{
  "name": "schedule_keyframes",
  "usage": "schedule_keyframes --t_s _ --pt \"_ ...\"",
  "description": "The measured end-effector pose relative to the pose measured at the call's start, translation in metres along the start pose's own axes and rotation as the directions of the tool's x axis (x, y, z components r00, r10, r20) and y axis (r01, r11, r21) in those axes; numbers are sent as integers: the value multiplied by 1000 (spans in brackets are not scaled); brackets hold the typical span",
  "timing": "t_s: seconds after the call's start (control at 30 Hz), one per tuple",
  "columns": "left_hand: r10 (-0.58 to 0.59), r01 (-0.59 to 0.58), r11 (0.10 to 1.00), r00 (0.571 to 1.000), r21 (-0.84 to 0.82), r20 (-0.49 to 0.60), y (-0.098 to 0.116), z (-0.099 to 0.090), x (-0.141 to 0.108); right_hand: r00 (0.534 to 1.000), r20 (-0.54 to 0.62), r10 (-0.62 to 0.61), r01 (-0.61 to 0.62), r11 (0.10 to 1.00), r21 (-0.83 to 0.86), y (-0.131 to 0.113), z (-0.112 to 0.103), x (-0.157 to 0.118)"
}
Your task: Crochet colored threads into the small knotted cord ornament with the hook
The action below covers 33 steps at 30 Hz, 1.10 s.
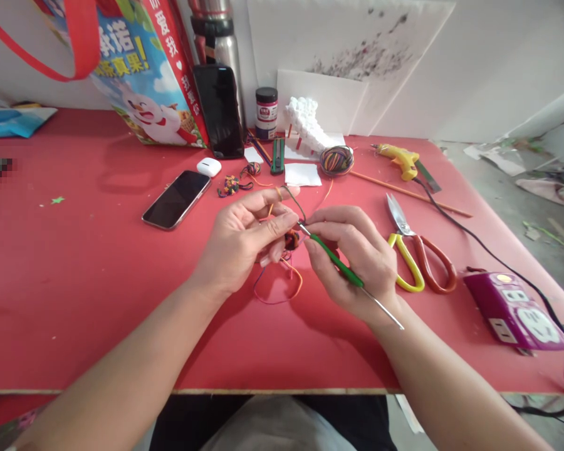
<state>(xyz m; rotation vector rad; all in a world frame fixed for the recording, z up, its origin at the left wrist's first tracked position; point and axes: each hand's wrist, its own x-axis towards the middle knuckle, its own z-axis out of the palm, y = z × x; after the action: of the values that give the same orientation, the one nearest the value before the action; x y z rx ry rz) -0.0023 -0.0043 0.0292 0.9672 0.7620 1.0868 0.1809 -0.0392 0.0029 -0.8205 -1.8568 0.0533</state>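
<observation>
My left hand [247, 235] pinches a small dark and orange crocheted piece [291, 240], with multicoloured yarn looped over its raised index finger. Between thumb and fingers, my right hand [352, 250] grips a crochet hook with a green handle [336, 262]. The hook's front tip meets the yarn beside my left thumb, and its bare metal end points toward my right wrist. A loose loop of yarn [277, 302] hangs below the piece. Behind my hands sits a ball of multicoloured yarn [337, 160]. My fingers partly hide the stitches.
Scissors [407, 235], a yellow glue gun [399, 159] with a black cord, and a purple box [517, 310] are on the right of the red table [98, 300]. Two phones, a white earphone case [209, 166], a jar [266, 113], a bottle and a printed bag stand or lie behind.
</observation>
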Motion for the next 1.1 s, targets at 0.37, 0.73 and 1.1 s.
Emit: schedule_keyframes --t_s 0.37,0.73,1.1 --pt "-16 15 997 1000 -72 -10 -1 5 -1 1000 -17 -19 18 999 -34 2 1 -2" --pt "-20 -2 978 994 -207 -107 -5 19 -10 995 -101 -9 -5 990 -141 -8 11 -3" --pt "104 -110 993 984 -30 -144 -12 17 -11 992 -83 95 -103 990 -95 -13 15 -6"
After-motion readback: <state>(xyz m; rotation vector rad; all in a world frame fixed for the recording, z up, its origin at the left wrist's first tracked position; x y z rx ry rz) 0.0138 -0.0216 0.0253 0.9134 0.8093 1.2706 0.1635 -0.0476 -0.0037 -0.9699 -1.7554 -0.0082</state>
